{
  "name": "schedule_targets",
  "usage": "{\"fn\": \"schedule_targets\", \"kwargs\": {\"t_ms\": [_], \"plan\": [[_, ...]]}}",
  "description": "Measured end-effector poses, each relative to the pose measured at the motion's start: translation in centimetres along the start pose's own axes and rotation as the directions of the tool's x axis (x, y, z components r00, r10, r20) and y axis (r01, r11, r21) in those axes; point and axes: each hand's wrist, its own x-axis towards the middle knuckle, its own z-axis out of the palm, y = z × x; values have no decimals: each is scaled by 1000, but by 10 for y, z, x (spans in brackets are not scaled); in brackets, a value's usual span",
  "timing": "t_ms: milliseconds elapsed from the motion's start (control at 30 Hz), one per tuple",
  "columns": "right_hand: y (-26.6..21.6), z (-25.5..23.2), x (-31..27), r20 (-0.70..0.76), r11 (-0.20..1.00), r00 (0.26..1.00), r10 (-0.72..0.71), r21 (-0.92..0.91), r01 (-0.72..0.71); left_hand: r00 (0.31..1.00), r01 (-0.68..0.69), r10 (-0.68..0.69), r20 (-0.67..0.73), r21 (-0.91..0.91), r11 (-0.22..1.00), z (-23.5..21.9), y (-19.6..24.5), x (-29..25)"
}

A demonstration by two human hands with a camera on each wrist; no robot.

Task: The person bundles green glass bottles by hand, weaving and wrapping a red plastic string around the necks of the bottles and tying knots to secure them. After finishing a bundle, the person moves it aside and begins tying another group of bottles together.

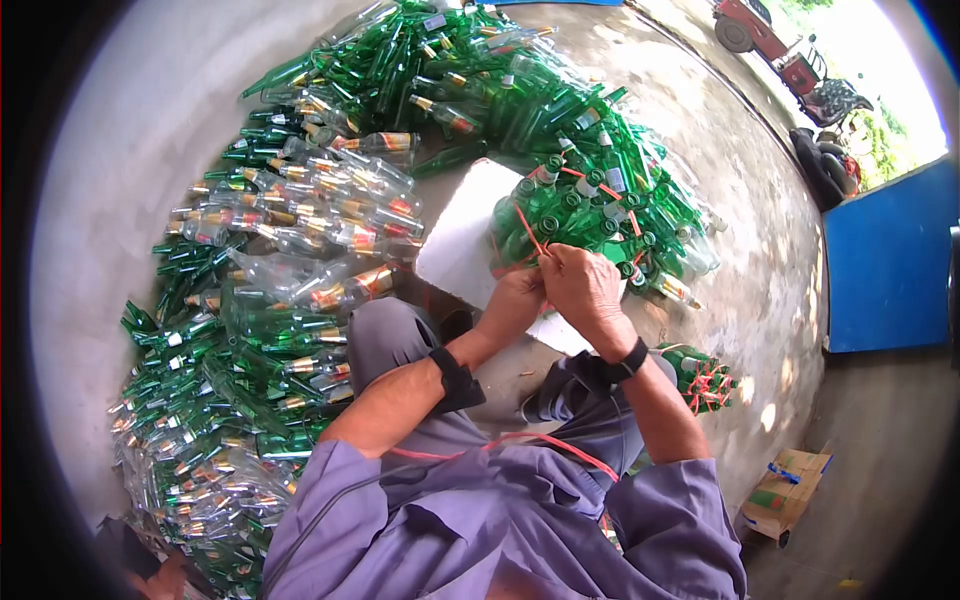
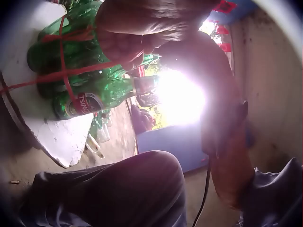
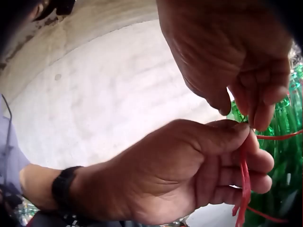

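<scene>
A bundle of green glass bottles (image 1: 575, 205) stands necks up on a white board (image 1: 455, 235), wrapped by red plastic twine (image 1: 528, 228). At the bundle's near side my left hand (image 1: 518, 302) pinches the twine between thumb and forefinger, with strands hanging across its palm in the right wrist view. My right hand (image 1: 585, 288) meets it there, its fingertips pinching the twine right beside the left thumb (image 3: 236, 137). In the left wrist view, crossing strands run around the bottles, one with a printed label (image 2: 83, 104).
Heaps of loose green and clear bottles (image 1: 350, 200) curve around the left and far side. A smaller tied bundle (image 1: 700, 380) stands at the right. Red twine (image 1: 560, 440) lies across the lap. Further right are a cardboard box (image 1: 785, 490) and a blue panel (image 1: 890, 260).
</scene>
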Motion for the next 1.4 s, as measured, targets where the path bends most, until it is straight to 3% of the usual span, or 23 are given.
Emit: {"fn": "schedule_targets", "kwargs": {"t_ms": [67, 100, 167, 233, 267, 300, 367, 500, 567, 600, 633, 667, 700, 733, 800, 933, 1000, 1100, 1200, 1300, 1333, 1400], "plan": [[-1, 18, 5, -128, 1000, 992, 10, -14, -12, 983, -132, 161, -91, 270, 954, -2, 1, -2], [7, 17, 5, -149, 1000, 989, 5, -14, -7, 980, -150, 179, -81, 279, 948, 7, 4, -1], [12, 25, 5, -59, 992, 997, 48, 123, -41, 964, -243, 264, -8, 361, 900, 5, 8, -9], [19, 33, 6, -71, 980, 996, 61, 192, -46, 962, -269, 267, 63, 393, 879, 1, 5, -10], [23, 40, 6, -143, 975, 987, 69, 217, -37, 956, -292, 265, 124, 418, 860, -2, 4, -9], [25, 43, 4, -212, 970, 974, 80, 242, -27, 956, -294, 264, 130, 423, 857, -5, 14, -11], [23, 46, -1, -255, 957, 962, 96, 288, -19, 984, -155, 82, 158, 536, 830, -10, 44, -17], [17, 40, -5, -306, 945, 945, 112, 328, -6, 992, -122, 122, 28, 424, 897, -23, 72, -14], [25, 51, -4, -318, 942, 944, 87, 333, 26, 918, -286, 392, -62, 582, 761, -31, 83, -1], [28, 55, -5, -325, 942, 944, 59, 332, 56, 919, -283, 390, -59, 589, 757, -31, 86, 8], [25, 50, -7, -325, 939, 944, 61, 340, 57, 832, -343, 553, -47, 740, 579, -27, 88, 18], [22, 45, -10, -183, 849, 967, 178, 525, -57, 720, -359, 694, 3, 857, 369, -24, 90, 27], [21, 40, -13, -17, 717, 964, 265, 672, -185, 722, -357, 692, 6, 859, 366, -23, 87, 35], [21, 41, -15, -16, 714, 964, 266, 675, -186, 773, -337, 634, 33, 868, 365, -22, 82, 43], [22, 42, -17, 70, 557, 954, 293, 798, -229, 828, -277, 557, 70, 914, 296, -20, 73, 54], [35, 57, -18, 60, 571, 941, 332, 782, -251, 845, -245, 534, 24, 905, 347, -17, 63, 62], [38, 57, -21, -103, 647, 951, 293, 754, -117, 845, -275, 534, 37, 886, 373, -16, 61, 62], [45, 59, -23, -188, 670, 947, 260, 741, -37, 844, -300, 534, 53, 872, 387, -17, 60, 63], [53, 55, -25, -192, 691, 949, 248, 722, -35, 795, -312, 601, 76, 902, 299, -16, 55, 65], [55, 46, -27, -155, 693, 951, 267, 717, -77, 793, -345, 603, 84, 878, 332, -15, 56, 65], [57, 46, -27, -140, 705, 955, 262, 703, -90, 838, -299, 545, 31, 862, 410, -12, 60, 63], [60, 49, -25, -179, 713, 954, 242, 699, -50, 798, -323, 600, 57, 880, 347, -12, 56, 65]]}}
